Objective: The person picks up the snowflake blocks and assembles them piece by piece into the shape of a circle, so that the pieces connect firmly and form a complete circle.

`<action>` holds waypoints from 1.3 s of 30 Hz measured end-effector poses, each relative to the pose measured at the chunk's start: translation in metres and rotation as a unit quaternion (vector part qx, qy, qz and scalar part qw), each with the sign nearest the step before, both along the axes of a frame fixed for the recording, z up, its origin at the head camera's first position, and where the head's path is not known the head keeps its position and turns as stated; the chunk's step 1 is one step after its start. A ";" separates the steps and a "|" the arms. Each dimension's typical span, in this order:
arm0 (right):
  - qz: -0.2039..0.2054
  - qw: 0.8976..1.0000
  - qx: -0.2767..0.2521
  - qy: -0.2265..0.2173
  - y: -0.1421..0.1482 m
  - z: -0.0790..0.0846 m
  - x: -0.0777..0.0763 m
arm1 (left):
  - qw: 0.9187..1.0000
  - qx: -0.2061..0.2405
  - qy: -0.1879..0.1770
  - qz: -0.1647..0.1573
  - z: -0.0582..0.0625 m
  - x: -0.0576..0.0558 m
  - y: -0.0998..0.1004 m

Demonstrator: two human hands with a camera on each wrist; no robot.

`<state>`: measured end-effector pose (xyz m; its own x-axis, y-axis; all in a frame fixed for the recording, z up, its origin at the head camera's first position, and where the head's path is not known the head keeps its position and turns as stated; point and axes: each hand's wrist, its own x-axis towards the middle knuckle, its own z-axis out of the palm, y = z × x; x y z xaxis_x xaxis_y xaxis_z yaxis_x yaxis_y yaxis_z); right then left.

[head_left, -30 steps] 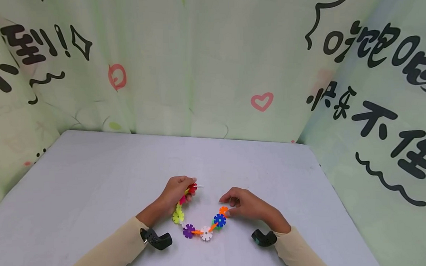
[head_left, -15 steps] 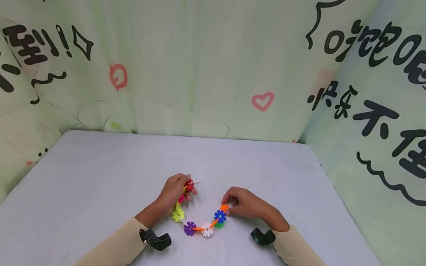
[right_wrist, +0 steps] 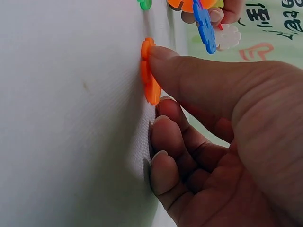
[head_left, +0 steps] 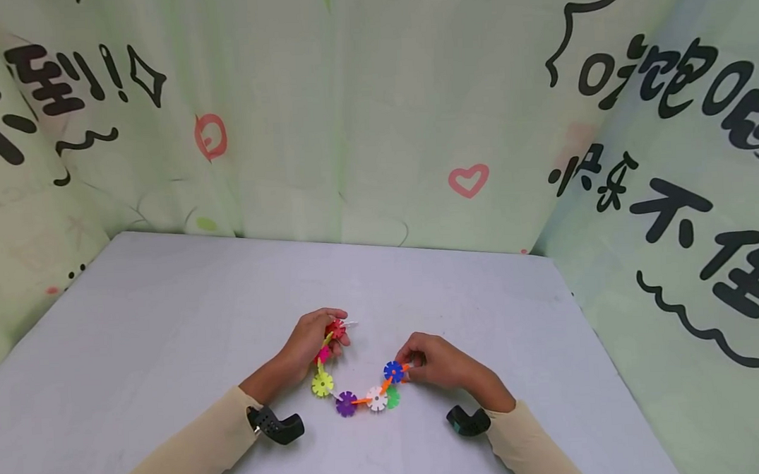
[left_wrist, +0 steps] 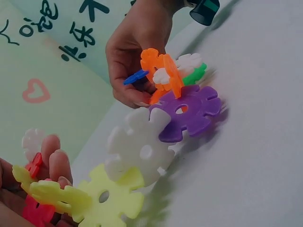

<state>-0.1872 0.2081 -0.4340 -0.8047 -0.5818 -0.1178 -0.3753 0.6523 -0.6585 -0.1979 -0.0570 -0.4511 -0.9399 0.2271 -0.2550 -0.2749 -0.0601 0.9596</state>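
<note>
A curved chain of slotted flower-shaped plastic discs spans the gap between both hands. My left hand [head_left: 308,344] grips its left end near a red disc [head_left: 337,328], with a white disc [left_wrist: 33,143] sticking out past the fingers. Following the curve come a yellow disc [head_left: 322,384], a purple disc [head_left: 346,404], a white middle disc [head_left: 377,398], a green disc [head_left: 393,396] and a blue disc [head_left: 394,371]. At the right end, my right hand [head_left: 445,361] pinches an orange disc [right_wrist: 150,71], its thumb pressed on the edge. The fingertip behind that disc is hidden.
A pale cloth-covered table [head_left: 229,293] lies under both hands. Printed curtains [head_left: 374,124] surround its back and sides. Each wrist wears a black camera band, one on the left wrist [head_left: 278,425] and one on the right wrist [head_left: 469,422].
The chain's lower middle has shifted right and slightly away. The orange disc has turned and sits further inside my right fingers, with the blue disc higher. My left hand has barely moved.
</note>
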 end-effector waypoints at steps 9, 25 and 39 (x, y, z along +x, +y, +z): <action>0.000 1.000 -0.008 0.002 0.000 0.000 0.000 | 1.000 0.007 -0.004 0.005 0.001 0.001 0.000; -0.018 1.000 0.016 0.002 -0.002 0.001 -0.001 | 1.000 0.004 -0.012 0.004 0.002 0.000 0.001; -0.063 0.998 0.012 0.022 -0.005 0.000 -0.003 | 1.000 -0.018 0.012 -0.003 0.001 0.001 0.004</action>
